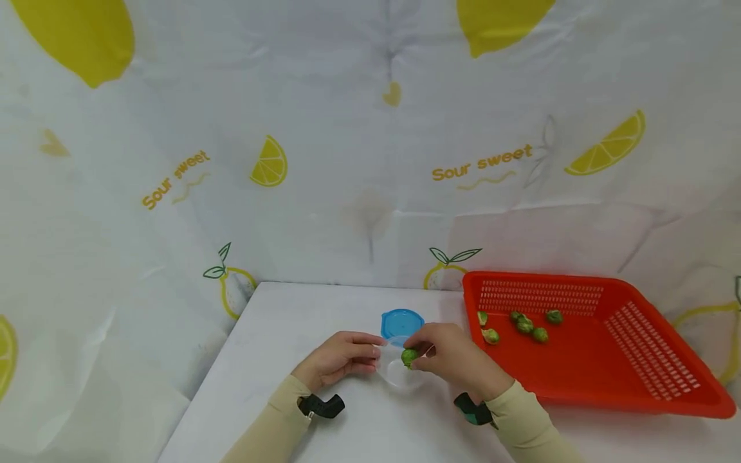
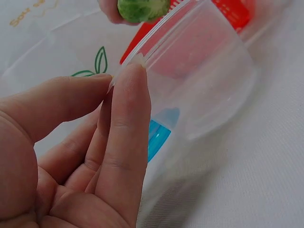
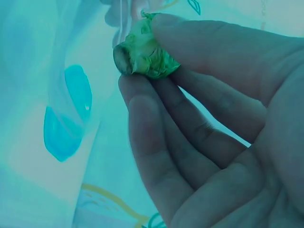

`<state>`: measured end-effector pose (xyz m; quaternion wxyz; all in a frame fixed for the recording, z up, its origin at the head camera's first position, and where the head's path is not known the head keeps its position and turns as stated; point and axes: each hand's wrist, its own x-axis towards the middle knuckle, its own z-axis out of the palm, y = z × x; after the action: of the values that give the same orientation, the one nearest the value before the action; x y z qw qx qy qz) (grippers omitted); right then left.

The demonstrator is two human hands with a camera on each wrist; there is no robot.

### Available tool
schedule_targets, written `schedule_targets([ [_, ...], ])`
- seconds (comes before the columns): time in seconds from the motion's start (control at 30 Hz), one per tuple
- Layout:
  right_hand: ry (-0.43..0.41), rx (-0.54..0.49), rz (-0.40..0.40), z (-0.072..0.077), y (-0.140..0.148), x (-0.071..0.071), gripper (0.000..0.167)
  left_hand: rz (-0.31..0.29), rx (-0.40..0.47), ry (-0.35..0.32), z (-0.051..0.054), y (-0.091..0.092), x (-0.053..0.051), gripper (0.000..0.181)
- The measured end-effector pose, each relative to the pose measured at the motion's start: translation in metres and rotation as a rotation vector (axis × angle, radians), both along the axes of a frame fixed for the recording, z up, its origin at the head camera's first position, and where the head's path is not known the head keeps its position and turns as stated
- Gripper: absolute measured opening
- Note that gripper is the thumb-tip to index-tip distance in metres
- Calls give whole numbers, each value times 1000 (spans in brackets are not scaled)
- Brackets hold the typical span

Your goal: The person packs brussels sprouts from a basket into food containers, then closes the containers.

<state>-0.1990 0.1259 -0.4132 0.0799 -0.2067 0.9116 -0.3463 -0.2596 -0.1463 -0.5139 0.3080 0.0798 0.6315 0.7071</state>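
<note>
A clear plastic bowl [image 1: 398, 376] stands on the white table, and my left hand [image 1: 341, 358] pinches its rim between thumb and fingers. In the left wrist view the bowl [image 2: 209, 90] looks see-through, with no contents visible. My right hand [image 1: 454, 357] holds a green Brussels sprout [image 1: 408, 357] by thumb and fingertips, over the bowl's right side. The right wrist view shows the cut stem end of that sprout [image 3: 147, 52]. Just behind the bowl lies a round blue lid [image 1: 402, 321].
On the right stands a red plastic basket [image 1: 579, 379] with slotted walls; several Brussels sprouts [image 1: 525, 325] lie toward its left and back. A lemon-print cloth [image 1: 347, 161] hangs behind the table.
</note>
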Motion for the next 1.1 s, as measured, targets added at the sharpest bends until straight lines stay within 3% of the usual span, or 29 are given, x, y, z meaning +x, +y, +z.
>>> schedule_targets([
  [0.27, -35, 1, -58, -12, -13, -1, 28, -16, 1, 5, -1, 10, -3, 39],
  [0.77, -29, 12, -14, -22, -21, -3, 23, -8, 20, -12, -3, 10, -4, 38],
  [1.1, -76, -8, 13, -32, -35, -9, 22, -2, 19, -20, -2, 1, -1, 38],
])
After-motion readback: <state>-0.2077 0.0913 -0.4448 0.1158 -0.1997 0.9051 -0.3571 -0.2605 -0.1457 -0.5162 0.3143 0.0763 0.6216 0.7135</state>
